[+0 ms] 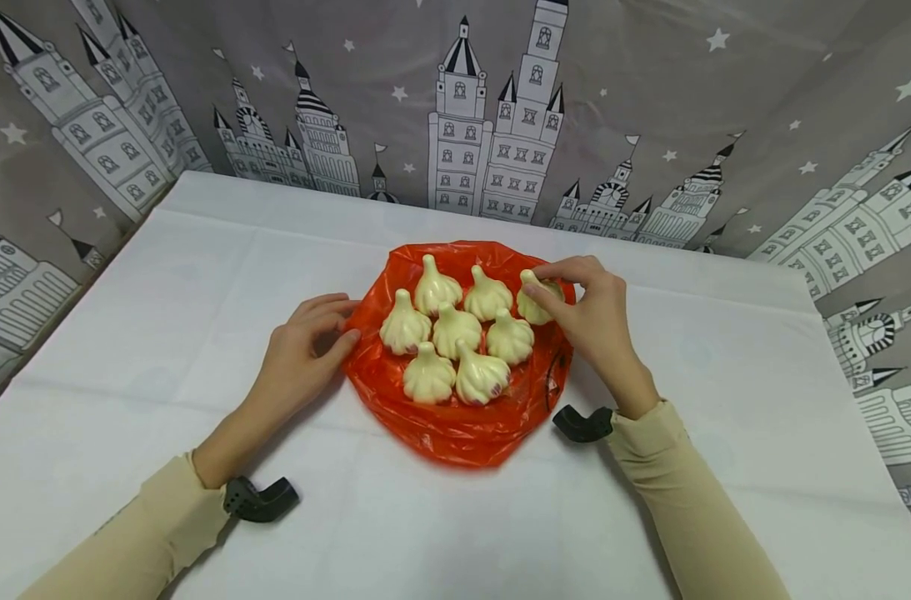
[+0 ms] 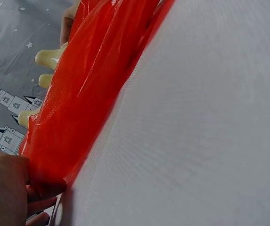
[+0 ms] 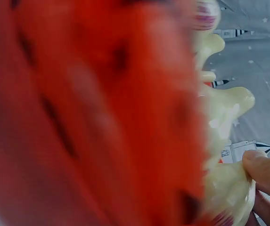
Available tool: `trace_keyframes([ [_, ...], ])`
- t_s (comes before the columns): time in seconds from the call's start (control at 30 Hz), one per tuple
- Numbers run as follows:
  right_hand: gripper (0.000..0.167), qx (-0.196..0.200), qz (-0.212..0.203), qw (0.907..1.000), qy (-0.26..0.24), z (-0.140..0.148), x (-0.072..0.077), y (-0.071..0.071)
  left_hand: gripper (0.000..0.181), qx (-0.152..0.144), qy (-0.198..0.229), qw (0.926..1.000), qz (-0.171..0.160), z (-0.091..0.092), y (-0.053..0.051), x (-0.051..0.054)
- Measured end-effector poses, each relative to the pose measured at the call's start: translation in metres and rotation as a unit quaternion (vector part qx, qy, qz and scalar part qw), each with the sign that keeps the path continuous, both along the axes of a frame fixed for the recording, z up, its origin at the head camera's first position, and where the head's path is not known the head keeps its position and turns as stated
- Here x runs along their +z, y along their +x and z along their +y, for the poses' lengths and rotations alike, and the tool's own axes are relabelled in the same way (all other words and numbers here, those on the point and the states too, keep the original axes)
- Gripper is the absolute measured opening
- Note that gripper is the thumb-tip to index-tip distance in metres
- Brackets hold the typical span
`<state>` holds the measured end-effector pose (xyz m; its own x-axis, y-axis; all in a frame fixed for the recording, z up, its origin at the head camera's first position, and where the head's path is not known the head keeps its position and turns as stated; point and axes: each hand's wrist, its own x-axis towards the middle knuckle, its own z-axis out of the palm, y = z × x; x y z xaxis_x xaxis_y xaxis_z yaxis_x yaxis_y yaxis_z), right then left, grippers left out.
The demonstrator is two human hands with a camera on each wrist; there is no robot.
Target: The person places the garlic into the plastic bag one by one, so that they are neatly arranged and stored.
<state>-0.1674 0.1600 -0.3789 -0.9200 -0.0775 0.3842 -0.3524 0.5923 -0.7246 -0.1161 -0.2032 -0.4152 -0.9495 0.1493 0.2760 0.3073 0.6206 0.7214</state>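
A red plastic bag (image 1: 447,437) lies spread with its rim rolled open, holding several pale garlic bulbs (image 1: 458,332) with purple marks near their bases. My left hand (image 1: 301,346) is at the bag's left edge; the left wrist view shows its thumb and fingers (image 2: 45,188) pinching the red plastic. At the upper right of the bag, my right hand (image 1: 601,321) holds one garlic bulb (image 1: 530,310) by its neck between thumb and fingers. That bulb (image 3: 229,190) also appears in the right wrist view, where red plastic hides much of the scene.
The bag rests on a white-covered table (image 1: 200,275). Behind it hangs a grey cloth (image 1: 395,50) printed with castles and stars. Black wrist devices sit on both sleeves, the right one (image 1: 581,423) close to the bag's lower right edge.
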Motion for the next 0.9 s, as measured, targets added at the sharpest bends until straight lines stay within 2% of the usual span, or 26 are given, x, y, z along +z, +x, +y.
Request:
trace_keyframes([
  [0.5,0.023,0.016,0.001,0.9989,0.044,-0.0056,-0.01,-0.0001,0.01,-0.001,0.001,1.0,0.007,0.0,0.0,-0.0006],
  [0.9,0.026,0.016,0.003,0.9995,0.026,-0.0058,-0.0032,0.0041,0.011,0.002,-0.002,1.0,0.004,-0.0006,-0.0013,-0.0028],
])
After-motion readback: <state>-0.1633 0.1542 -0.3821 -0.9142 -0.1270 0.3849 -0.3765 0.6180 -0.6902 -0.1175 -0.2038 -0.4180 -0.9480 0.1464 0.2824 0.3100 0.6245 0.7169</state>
